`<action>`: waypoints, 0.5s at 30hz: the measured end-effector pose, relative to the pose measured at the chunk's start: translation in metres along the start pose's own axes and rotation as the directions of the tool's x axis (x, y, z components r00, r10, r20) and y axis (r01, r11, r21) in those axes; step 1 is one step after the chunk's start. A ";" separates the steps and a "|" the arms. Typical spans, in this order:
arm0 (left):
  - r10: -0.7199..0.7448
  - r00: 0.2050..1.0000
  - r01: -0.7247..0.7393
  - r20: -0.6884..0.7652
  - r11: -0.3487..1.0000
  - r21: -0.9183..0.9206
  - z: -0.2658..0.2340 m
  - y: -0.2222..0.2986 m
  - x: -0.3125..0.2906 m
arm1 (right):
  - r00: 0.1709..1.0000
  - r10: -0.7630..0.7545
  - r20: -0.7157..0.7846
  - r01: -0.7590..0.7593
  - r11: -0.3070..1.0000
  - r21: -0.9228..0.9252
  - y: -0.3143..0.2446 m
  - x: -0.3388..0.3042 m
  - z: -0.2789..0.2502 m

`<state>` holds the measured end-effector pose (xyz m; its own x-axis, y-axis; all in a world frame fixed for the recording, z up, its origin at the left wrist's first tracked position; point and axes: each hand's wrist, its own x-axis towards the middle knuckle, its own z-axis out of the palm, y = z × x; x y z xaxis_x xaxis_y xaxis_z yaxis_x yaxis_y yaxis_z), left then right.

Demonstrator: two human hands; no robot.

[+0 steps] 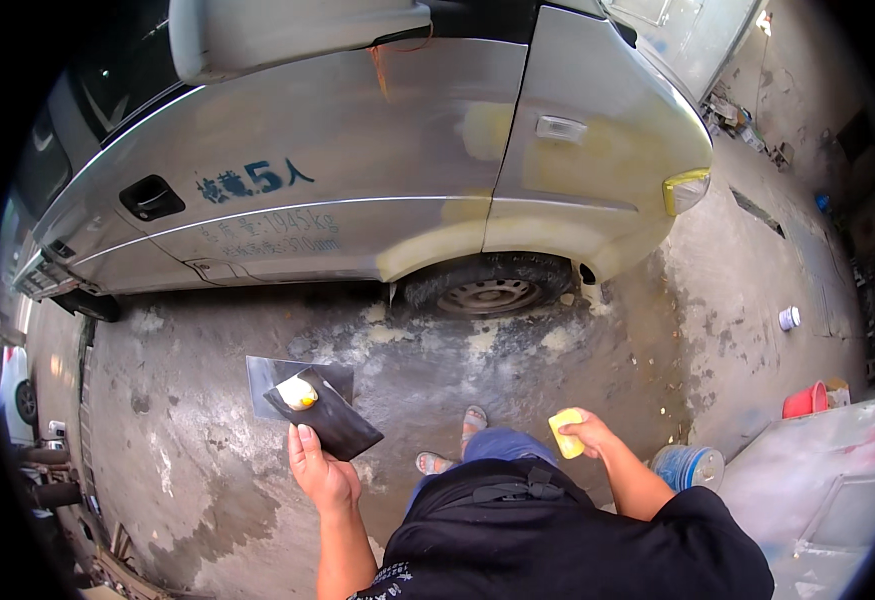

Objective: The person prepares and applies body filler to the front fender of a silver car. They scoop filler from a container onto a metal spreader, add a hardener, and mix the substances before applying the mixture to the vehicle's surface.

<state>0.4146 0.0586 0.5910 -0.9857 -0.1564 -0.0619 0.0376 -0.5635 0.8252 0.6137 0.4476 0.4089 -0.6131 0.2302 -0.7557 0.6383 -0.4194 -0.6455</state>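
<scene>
My left hand is closed on the edge of a dark flat board, thumb on top. On the board lies a white lump of paste with a small yellow dab on it. A greyer flat sheet shows behind the board; whether the two are joined I cannot tell. My right hand grips a small yellow block-like piece, held apart from the board. Ahead stands a silver van, with dull yellowish patches on its front fender and around the wheel arch.
The van's front wheel rests on a stained concrete floor. To my right are a blue-and-white bucket, a red bucket, a small white can and a pale panel. Assorted parts lie at the far left.
</scene>
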 end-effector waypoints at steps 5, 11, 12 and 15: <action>-0.007 1.000 0.007 0.007 0.999 0.034 0.021 -0.006 0.012 | 0.916 0.387 -0.104 -0.399 0.904 -0.152 0.058 -0.001 -0.040; -0.054 0.998 0.052 0.037 0.996 0.070 0.040 -0.013 0.029 | 0.605 0.778 0.168 -0.699 0.621 -0.355 0.143 -0.047 -0.054; -0.070 0.997 0.067 0.038 0.995 0.078 0.040 -0.015 0.033 | 0.595 0.784 0.176 -0.708 0.615 -0.346 0.148 -0.058 -0.053; -0.115 0.993 0.111 0.029 0.988 0.109 0.039 -0.019 0.047 | 0.627 0.762 0.163 -0.707 0.644 -0.290 0.148 -0.078 -0.042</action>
<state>0.3608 0.0941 0.5941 -0.9879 -0.0667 -0.1402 -0.0905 -0.4861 0.8692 0.7752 0.4045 0.3677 0.0259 -0.3187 -0.9475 0.9802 -0.1780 0.0866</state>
